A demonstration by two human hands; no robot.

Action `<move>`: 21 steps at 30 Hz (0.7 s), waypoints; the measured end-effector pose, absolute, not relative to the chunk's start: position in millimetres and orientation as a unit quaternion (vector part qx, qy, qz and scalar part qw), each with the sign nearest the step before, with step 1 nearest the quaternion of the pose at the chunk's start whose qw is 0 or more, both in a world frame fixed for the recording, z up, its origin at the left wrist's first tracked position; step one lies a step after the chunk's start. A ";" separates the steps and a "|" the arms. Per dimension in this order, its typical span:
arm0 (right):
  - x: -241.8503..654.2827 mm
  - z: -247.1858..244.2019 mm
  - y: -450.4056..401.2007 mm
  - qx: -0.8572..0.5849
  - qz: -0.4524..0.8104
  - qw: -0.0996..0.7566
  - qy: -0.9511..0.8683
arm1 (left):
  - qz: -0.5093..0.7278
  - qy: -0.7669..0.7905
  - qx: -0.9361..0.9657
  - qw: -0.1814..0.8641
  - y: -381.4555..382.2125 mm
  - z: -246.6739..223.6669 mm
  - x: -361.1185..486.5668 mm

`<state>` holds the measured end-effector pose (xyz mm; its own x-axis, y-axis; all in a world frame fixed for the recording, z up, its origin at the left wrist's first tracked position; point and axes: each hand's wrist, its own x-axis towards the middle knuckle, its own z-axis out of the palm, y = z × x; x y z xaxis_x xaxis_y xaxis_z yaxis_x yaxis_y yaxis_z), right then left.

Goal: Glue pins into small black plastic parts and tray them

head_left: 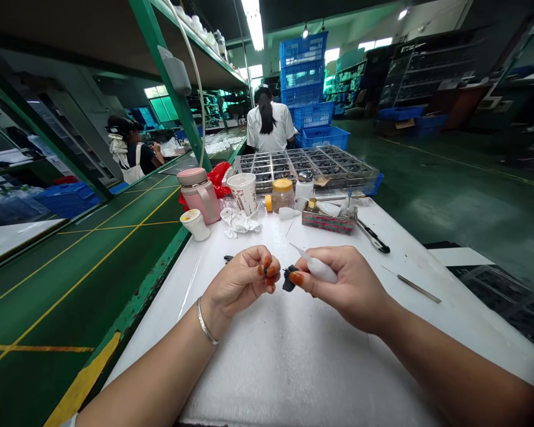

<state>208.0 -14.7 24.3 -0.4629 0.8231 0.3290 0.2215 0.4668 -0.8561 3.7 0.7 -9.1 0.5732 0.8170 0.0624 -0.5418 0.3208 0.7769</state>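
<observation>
My left hand is closed in a pinch, thumb against fingers, with a tiny dark piece between the tips. Too little of that piece shows to tell its kind. My right hand grips a small white squeeze bottle, its thin nozzle pointing up and left. Between the same thumb and fingers it also holds a small black part of uneven shape. A narrow gap separates the two hands above the white tabletop. Another small black piece lies on the table behind my left hand, partly hidden.
A pink flask, paper cup, yellow-lidded jar and patterned box stand at the back. Behind them is a compartmented clear tray of dark parts. A thin metal tool lies right; a green conveyor runs left.
</observation>
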 end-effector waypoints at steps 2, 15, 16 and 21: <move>207.6 24.3 -15.4 -0.344 0.397 0.388 -0.757 | 0.422 0.170 0.405 0.793 0.1 -10.9 4.1; 202.9 27.2 -20.1 -0.296 0.384 0.380 -0.788 | 0.407 0.224 0.446 0.765 0.5 -15.4 8.6; 202.4 27.1 -20.4 -0.294 0.377 0.380 -0.792 | 0.406 0.226 0.448 0.764 0.3 -15.0 9.0; 201.4 26.8 -21.4 -0.289 0.363 0.389 -0.796 | 0.407 0.230 0.452 0.760 -0.4 -14.7 9.4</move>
